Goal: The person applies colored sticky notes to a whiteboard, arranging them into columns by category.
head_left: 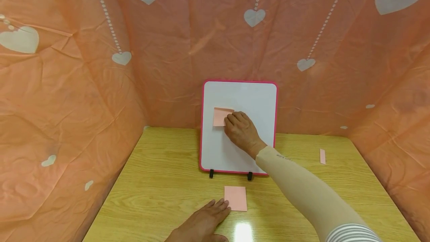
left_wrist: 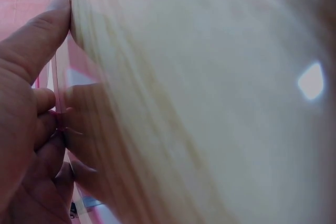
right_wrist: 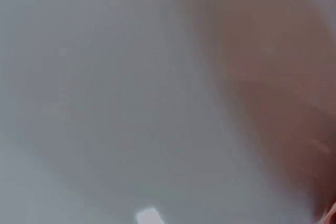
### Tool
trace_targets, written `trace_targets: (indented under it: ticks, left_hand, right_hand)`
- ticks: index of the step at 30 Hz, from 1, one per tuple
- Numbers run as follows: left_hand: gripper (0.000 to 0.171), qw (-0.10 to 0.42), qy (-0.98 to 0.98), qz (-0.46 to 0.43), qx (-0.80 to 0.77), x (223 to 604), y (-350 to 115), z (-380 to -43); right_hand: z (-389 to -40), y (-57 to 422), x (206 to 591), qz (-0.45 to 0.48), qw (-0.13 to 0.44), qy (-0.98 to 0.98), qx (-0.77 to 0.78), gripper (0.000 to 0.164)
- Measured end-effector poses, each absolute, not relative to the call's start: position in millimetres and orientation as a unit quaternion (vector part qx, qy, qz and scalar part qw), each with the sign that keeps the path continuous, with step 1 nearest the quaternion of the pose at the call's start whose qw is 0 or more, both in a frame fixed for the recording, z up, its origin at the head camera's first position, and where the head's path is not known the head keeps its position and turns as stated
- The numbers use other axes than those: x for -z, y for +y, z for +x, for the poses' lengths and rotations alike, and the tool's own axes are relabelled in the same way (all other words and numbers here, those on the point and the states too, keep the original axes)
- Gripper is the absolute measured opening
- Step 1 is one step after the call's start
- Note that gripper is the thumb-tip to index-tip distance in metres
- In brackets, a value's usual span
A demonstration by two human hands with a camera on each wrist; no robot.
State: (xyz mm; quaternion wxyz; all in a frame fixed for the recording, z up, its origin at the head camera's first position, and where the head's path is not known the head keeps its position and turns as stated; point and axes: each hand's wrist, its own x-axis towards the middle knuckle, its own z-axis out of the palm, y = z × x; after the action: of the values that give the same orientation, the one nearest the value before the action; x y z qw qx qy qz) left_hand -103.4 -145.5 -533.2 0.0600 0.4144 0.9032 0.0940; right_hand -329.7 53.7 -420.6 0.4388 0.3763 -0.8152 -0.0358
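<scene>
A whiteboard (head_left: 240, 152) with a pink frame stands upright on black feet on the table. On its left half is a pink sticky note (head_left: 219, 116). My right hand (head_left: 242, 129), fingers curled, pinches that note at its right edge, covering the lower right corner. Another pink square, a sticky note or pad (head_left: 236, 198), lies flat on the table before the board. The fingertips of my left hand (head_left: 205, 221) rest at its left edge, palm down, fingers straight. In the left wrist view, the left hand's thumb (left_wrist: 39, 40) touches the glossy tabletop. The right wrist view is mostly blurred whiteboard surface.
A small pink paper strip (head_left: 323, 156) lies on the wooden table (head_left: 161, 160) to the right of the board. Orange-pink sheeting (head_left: 168, 66) printed with white hearts encloses the table at the back and both sides.
</scene>
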Motion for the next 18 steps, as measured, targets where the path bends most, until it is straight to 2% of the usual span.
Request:
trace_targets:
  ticks: [4, 11, 18]
  left_hand:
    - [0.086, 0.053, 0.903, 0.417, -0.089, 532.8, -145.6, -103.1]
    - [0.086, 0.040, 0.902, 0.420, -0.085, 533.9, -145.9, -103.6]
    - [0.086, 0.049, 0.904, 0.416, -0.087, 533.5, -145.9, -103.9]
  right_hand:
    - [-329.5, 54.3, 422.7, 0.374, 0.428, -0.821, 0.045, 0.026]
    - [-332.6, 53.4, 421.4, 0.363, 0.440, -0.819, 0.051, 0.021]
    - [-329.6, 55.9, 418.6, 0.326, 0.381, -0.861, 0.087, 0.046]
